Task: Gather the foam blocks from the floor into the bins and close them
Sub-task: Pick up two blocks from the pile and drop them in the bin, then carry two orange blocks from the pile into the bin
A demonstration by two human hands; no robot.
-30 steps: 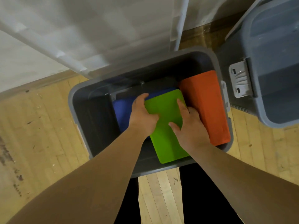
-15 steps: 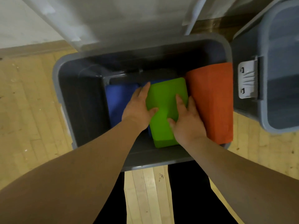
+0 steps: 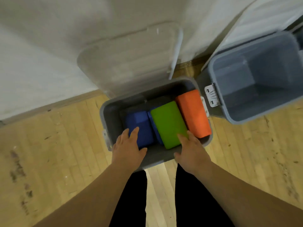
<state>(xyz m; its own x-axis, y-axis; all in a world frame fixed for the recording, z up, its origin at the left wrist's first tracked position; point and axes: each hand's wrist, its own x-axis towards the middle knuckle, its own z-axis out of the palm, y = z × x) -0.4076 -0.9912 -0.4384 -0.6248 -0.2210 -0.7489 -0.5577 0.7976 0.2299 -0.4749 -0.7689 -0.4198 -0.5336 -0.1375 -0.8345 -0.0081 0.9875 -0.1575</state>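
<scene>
- Closest to me, the person's left hand and right hand hang over the near rim of the grey bin. Both are spread with straight fingers and hold nothing.
- The left fingertips lie over the near end of the blue block and the right ones at the near corner of the green block. I cannot tell whether they press or only hover.
- The blocks are smooth matte foam bricks with rounded edges. The blue one lies lowest, the green one leans across it, and the orange block rides highest, against the right wall of the bin.
- The bin is hard plastic with a rolled rim, and it stands on the worn, scuffed wooden floor.
- I'd say loading this bin is about done and closing comes next.
- That means reaching past the blocks to the cloudy translucent lid, which stands open against the wall, and swinging it down.
- The orange block may need pushing lower first, or the lid could catch on it.
- To the right a second bin gapes open, with a pale latch on its side. I see no blocks in it.
</scene>
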